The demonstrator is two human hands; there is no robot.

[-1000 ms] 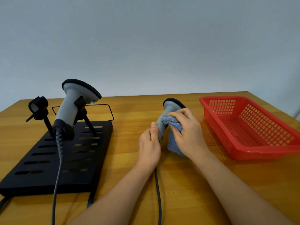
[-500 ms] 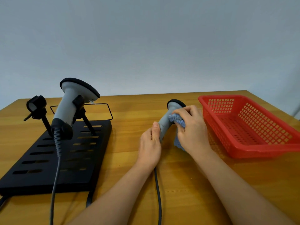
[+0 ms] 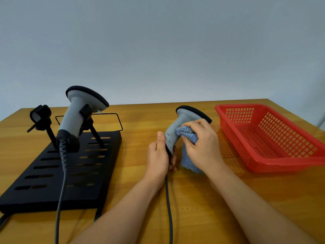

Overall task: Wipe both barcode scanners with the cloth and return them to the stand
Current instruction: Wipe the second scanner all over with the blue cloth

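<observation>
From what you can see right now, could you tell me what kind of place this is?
Probably a plain indoor workbench: a bare wooden table against a blank wall, holding only a black scanner stand and a red basket.

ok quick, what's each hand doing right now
Left hand: grips the scanner by its handle.
Right hand: holds the blue cloth against the scanner.
</observation>
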